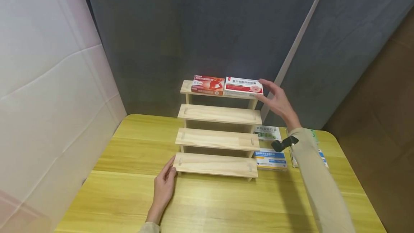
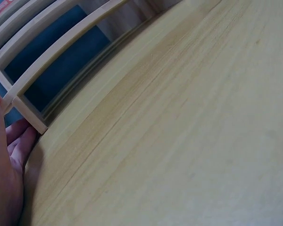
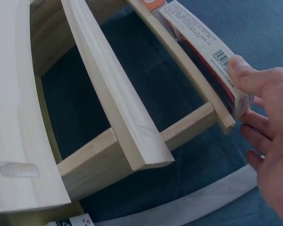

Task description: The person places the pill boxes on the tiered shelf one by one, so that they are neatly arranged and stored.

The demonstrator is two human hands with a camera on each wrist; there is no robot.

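Observation:
A four-step wooden display rack (image 1: 216, 164) stands on the table. On its top step lie a red-orange medicine box (image 1: 208, 85) and, to the right of it, a white and red medicine box (image 1: 243, 86). My right hand (image 1: 279, 100) pinches the right end of the white and red box, thumb on the near side and fingers at the far side; the right wrist view shows the thumb beside the barcode on this box (image 3: 198, 40). Down at the lowest step, my left hand (image 1: 165, 186) holds the rack's left end, with fingers round the corner by the leg (image 2: 30, 115).
Right of the rack, a green and white box (image 1: 267, 132) and a blue and white box (image 1: 271, 160) lie on the table (image 1: 129, 190). More boxes are partly hidden under the right forearm. A grey curtain (image 1: 194, 28) hangs behind the rack.

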